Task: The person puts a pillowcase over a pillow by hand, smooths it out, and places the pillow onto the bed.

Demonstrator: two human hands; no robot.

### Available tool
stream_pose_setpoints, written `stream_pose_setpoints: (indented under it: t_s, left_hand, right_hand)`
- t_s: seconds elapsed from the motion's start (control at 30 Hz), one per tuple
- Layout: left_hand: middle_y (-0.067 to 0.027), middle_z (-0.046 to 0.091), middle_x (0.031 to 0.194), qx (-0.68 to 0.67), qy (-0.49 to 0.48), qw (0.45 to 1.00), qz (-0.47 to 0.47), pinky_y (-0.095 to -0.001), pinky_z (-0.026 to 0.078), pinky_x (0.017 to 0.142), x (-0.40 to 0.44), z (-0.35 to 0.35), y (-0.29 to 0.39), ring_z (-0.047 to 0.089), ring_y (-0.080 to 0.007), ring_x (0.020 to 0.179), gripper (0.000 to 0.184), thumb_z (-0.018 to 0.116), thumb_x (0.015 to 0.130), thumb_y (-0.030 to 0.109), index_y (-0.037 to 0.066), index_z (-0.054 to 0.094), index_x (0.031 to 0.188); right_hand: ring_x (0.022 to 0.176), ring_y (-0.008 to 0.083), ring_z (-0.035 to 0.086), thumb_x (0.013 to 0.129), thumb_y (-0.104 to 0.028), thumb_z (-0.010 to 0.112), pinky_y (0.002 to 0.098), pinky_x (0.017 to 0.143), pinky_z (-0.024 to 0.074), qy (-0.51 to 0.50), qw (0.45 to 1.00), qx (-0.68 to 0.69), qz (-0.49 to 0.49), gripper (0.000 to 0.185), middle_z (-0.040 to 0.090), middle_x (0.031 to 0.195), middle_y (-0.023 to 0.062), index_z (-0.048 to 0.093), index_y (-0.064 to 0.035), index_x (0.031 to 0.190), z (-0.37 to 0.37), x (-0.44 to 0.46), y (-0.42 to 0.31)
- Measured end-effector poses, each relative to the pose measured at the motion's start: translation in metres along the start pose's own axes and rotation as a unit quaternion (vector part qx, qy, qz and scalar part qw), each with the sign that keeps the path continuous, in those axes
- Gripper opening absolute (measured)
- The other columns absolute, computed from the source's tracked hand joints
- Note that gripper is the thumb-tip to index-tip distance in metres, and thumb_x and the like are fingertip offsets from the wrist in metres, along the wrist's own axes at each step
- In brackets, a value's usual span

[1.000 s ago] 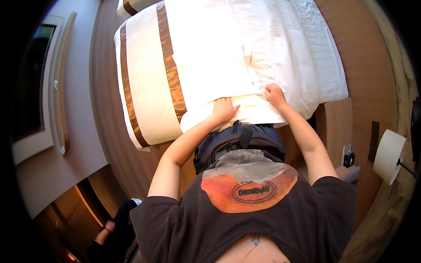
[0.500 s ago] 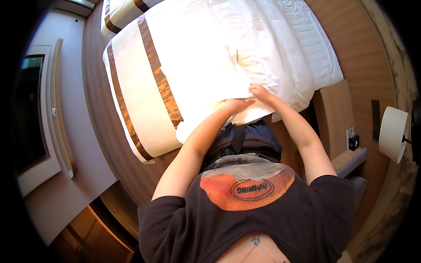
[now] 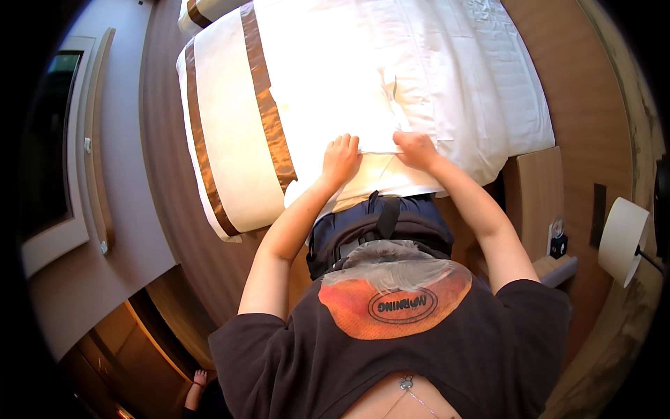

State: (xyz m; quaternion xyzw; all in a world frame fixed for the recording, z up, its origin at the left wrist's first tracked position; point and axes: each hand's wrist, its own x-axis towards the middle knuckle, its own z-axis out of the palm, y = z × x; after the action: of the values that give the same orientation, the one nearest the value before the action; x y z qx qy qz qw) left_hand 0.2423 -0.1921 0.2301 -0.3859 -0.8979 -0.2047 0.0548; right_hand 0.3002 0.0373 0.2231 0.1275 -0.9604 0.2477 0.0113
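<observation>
White bedding (image 3: 460,91) covers the bed in front of me, with an edge folded near my body. My left hand (image 3: 341,159) is closed on that edge of the white cloth, fingertips curled over it. Closed too, my right hand (image 3: 417,150) pinches the same edge a little further right, beside a wrinkled opening in the cloth. A paler cream layer (image 3: 380,174) shows below the edge, between my hands and my waist. A bed runner with brown satin stripes (image 3: 222,133) lies across the left part of the bed.
A second bed (image 3: 202,10) shows at the top left. On the left wall hangs a dark screen (image 3: 52,146). A wooden nightstand (image 3: 541,192) and a white lampshade (image 3: 623,241) are at the right. Another person's hand (image 3: 200,378) shows at the bottom left.
My left hand has moved left, away from my right hand, and now curls over the cloth edge. The view has shifted. The other person's hand is back in view at the bottom left.
</observation>
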Motion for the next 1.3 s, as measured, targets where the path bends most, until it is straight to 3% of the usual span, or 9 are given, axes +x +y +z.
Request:
stream_pose_setpoints:
  t_s: [0.17,0.47,0.67,0.77,0.87,0.97,1.07,1.2,1.3]
  left_hand:
    - [-0.0088,0.052,0.081,0.102,-0.029,0.994,-0.040,-0.0368,0.045,0.064,-0.023,0.000,-0.047,0.054,-0.0264,0.079,0.012,0.059,0.073,0.008,0.006,0.051,0.081]
    - [-0.0144,0.052,0.083,0.005,-0.076,0.970,-0.230,-0.0408,0.045,0.060,-0.139,-0.017,-0.101,0.053,-0.0354,0.070,0.008,0.056,0.078,0.007,0.005,0.048,0.079]
    - [-0.0130,0.053,0.083,-0.208,-0.227,0.946,-0.100,-0.0422,0.043,0.059,-0.196,-0.011,-0.148,0.052,-0.0346,0.069,0.009,0.054,0.070,-0.001,0.005,0.047,0.073]
    - [-0.0144,0.053,0.090,-0.239,-0.405,0.872,-0.138,-0.0412,0.044,0.068,-0.191,-0.041,-0.148,0.053,-0.0343,0.080,0.015,0.056,0.068,0.001,0.006,0.052,0.082]
    - [-0.0172,0.053,0.111,-0.117,-0.315,0.934,-0.125,-0.0392,0.043,0.087,-0.209,-0.035,-0.144,0.051,-0.0340,0.105,0.031,0.061,0.071,0.006,0.008,0.057,0.103]
    - [-0.0143,0.043,0.133,-0.152,-0.102,0.978,-0.098,-0.0391,0.037,0.100,-0.201,-0.024,-0.125,0.042,-0.0339,0.122,0.049,0.062,0.075,0.008,0.009,0.051,0.123]
    - [-0.0145,0.039,0.140,-0.249,-0.104,0.948,-0.169,-0.0369,0.031,0.106,-0.170,-0.024,-0.113,0.035,-0.0318,0.131,0.054,0.063,0.077,0.012,0.006,0.048,0.129]
    - [-0.0170,0.053,0.126,-0.306,-0.037,0.939,-0.151,-0.0366,0.036,0.102,-0.123,0.000,-0.127,0.045,-0.0313,0.122,0.044,0.063,0.078,0.014,0.005,0.056,0.121]
    - [-0.0174,0.061,0.113,-0.309,-0.031,0.932,-0.188,-0.0364,0.044,0.092,-0.054,-0.013,-0.107,0.057,-0.0310,0.108,0.039,0.063,0.076,0.014,0.004,0.059,0.114]
  right_hand:
    - [0.061,0.0289,0.059,0.071,-0.005,0.056,0.0394,0.052,0.0458,0.022,0.988,0.001,-0.151,0.011,0.052,0.063,0.0085,0.045,-0.0075,0.073,-0.001,0.029,-0.035]
    - [0.057,0.0332,0.058,0.077,-0.014,0.057,0.0428,0.052,0.0454,-0.166,0.965,0.041,-0.199,0.013,0.055,0.061,0.0118,0.047,-0.0071,0.074,0.019,-0.005,-0.018]
    - [0.062,0.0341,0.058,0.076,-0.015,0.056,0.0447,0.058,0.0457,-0.276,0.943,0.021,-0.182,0.012,0.056,0.064,0.0125,0.048,-0.0065,0.077,0.016,0.009,-0.023]
    - [0.071,0.0326,0.060,0.076,-0.018,0.056,0.0440,0.063,0.0460,-0.323,0.931,0.017,-0.171,0.018,0.060,0.076,0.0137,0.050,-0.0074,0.089,0.008,0.017,-0.036]
    - [0.086,0.0297,0.059,0.078,-0.024,0.057,0.0424,0.071,0.0454,-0.313,0.932,0.067,-0.168,0.031,0.059,0.093,0.0139,0.050,-0.0087,0.104,-0.002,0.022,-0.053]
    - [0.102,0.0288,0.054,0.079,-0.030,0.061,0.0431,0.082,0.0424,-0.279,0.935,0.075,-0.209,0.044,0.055,0.110,0.0138,0.049,-0.0097,0.116,-0.002,0.029,-0.065]
    - [0.115,0.0311,0.046,0.079,-0.037,0.063,0.0471,0.092,0.0368,-0.250,0.938,0.067,-0.233,0.058,0.049,0.124,0.0149,0.045,-0.0103,0.126,0.009,0.032,-0.073]
    - [0.126,0.0380,0.037,0.075,-0.045,0.067,0.0549,0.102,0.0291,-0.168,0.967,0.042,-0.185,0.081,0.037,0.138,0.0205,0.031,-0.0120,0.140,0.008,0.030,-0.103]
    - [0.129,0.0442,0.032,0.071,-0.046,0.071,0.0601,0.103,0.0253,-0.138,0.984,-0.109,-0.041,0.098,0.029,0.142,0.0253,0.017,-0.0138,0.146,0.007,0.035,-0.124]
